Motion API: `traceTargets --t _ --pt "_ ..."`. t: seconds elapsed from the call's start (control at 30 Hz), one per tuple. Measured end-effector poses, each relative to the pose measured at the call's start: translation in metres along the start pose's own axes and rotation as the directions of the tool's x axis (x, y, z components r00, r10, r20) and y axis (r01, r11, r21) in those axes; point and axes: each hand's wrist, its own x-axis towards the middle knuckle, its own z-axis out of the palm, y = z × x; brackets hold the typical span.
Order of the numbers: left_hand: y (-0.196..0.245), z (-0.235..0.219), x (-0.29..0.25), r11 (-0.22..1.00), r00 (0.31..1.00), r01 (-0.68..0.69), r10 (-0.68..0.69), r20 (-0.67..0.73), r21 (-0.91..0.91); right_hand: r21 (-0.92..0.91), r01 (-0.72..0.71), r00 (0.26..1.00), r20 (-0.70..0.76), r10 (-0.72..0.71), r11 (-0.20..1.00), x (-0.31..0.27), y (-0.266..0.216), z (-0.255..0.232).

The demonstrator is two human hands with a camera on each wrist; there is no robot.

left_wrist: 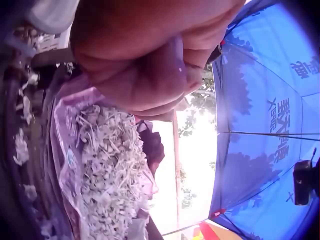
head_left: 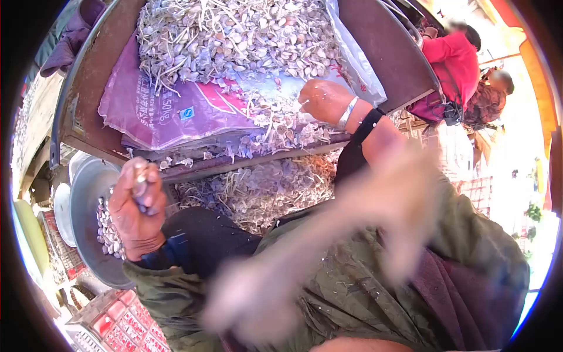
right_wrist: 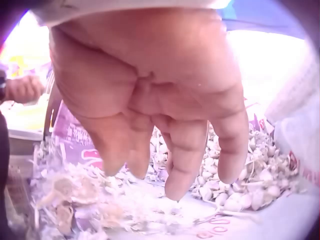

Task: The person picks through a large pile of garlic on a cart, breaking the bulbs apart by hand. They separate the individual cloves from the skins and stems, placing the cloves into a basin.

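Observation:
My left hand is raised beside and partly over a grey basin, fingers curled around garlic cloves. More purplish cloves lie inside the basin. In the left wrist view, the curled palm hides what it holds. My right hand, wearing a pale bracelet, hovers at the near edge of a large heap of garlic cloves and dry stalks. Its fingers point loosely downward in the right wrist view, with nothing between them. Beneath the heap is a purple printed sack.
A brown tray-like bed carries the sack and heap. Husk litter lies below its front edge. Red crates stand at lower left. People sit at upper right. A blurred light-brown shape crosses close to the camera.

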Motion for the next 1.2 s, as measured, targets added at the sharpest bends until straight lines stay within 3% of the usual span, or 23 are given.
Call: traceTargets --t 0.03,0.07,0.1,0.13,0.2,0.27,0.33,0.43,0.57,0.67,0.77,0.8,0.9,0.93,1.0,1.07,1.17,1.2 --pt "0.001 0.000 0.000 1.000 1.000 -0.004 0.004 0.000 0.003 -0.001 0.066 0.995 -0.070 -0.066 0.998 0.005 0.003 0.001" --pt "0.016 -0.037 -0.015 0.983 0.970 -0.065 0.103 -0.220 0.172 -0.005 0.130 0.982 -0.138 -0.129 0.992 0.006 0.005 0.003" --pt "0.012 -0.049 -0.027 0.946 0.881 -0.057 0.198 -0.430 0.319 0.054 0.164 0.974 -0.166 -0.153 0.985 0.006 0.005 0.009" --pt "0.016 -0.056 -0.042 0.798 0.813 0.009 0.345 -0.470 0.602 0.106 0.201 0.956 -0.238 -0.171 0.974 0.015 0.000 0.013" --pt "0.027 -0.062 -0.059 0.606 0.718 0.142 0.481 -0.503 0.782 0.156 0.265 0.931 -0.300 -0.210 0.952 0.035 -0.006 0.024" --pt "0.039 -0.081 -0.065 0.678 0.662 0.191 0.444 -0.603 0.709 0.069 0.289 0.935 -0.236 -0.266 0.955 0.056 -0.010 0.035" --pt "0.030 -0.029 -0.059 0.725 0.696 0.016 0.487 -0.528 0.689 0.064 0.295 0.948 -0.147 -0.284 0.953 0.072 -0.011 0.053" --pt "0.020 0.062 -0.033 0.707 0.789 -0.157 0.510 -0.343 0.690 0.137 0.134 0.989 0.047 -0.142 0.982 0.081 -0.027 0.047" --pt "-0.002 0.126 0.009 0.865 0.947 -0.119 0.247 -0.207 0.488 0.152 0.070 0.993 0.085 -0.084 0.986 0.075 -0.039 0.036" --pt "-0.042 0.156 0.040 0.885 0.988 0.037 0.038 -0.151 0.465 0.117 0.008 0.994 0.111 -0.021 0.993 0.070 -0.039 0.037" --pt "-0.085 0.151 0.056 0.895 0.978 0.197 -0.149 -0.148 0.400 0.287 -0.124 0.987 0.134 0.089 0.950 0.065 -0.023 0.032" --pt "-0.101 0.149 0.059 0.886 0.967 0.252 -0.212 -0.143 0.388 0.577 -0.244 0.969 0.106 0.225 0.779 0.051 -0.024 0.021" --pt "-0.135 0.121 0.059 0.868 0.933 0.361 -0.340 -0.120 0.343 0.835 -0.366 0.929 0.305 0.207 0.411 0.011 -0.006 -0.013" --pt "-0.138 0.114 0.058 0.842 0.917 0.397 -0.379 -0.124 0.364 0.854 -0.370 0.929 0.336 0.156 0.365 -0.007 0.002 -0.024" --pt "-0.141 0.101 0.060 0.789 0.888 0.453 -0.442 -0.128 0.416 0.845 -0.343 0.939 0.319 0.127 0.411 -0.048 0.008 -0.063" --pt "-0.146 0.093 0.062 0.807 0.908 0.415 -0.392 -0.146 0.420 0.824 -0.362 0.930 0.347 0.117 0.436 -0.092 0.021 -0.087" --pt "-0.149 0.095 0.062 0.820 0.911 0.413 -0.374 -0.175 0.398 0.845 -0.428 0.904 0.402 0.147 0.320 -0.160 0.053 -0.079" --pt "-0.150 0.095 0.061 0.820 0.906 0.423 -0.380 -0.188 0.385 0.802 -0.505 0.863 0.482 0.152 0.319 -0.181 0.064 -0.072"
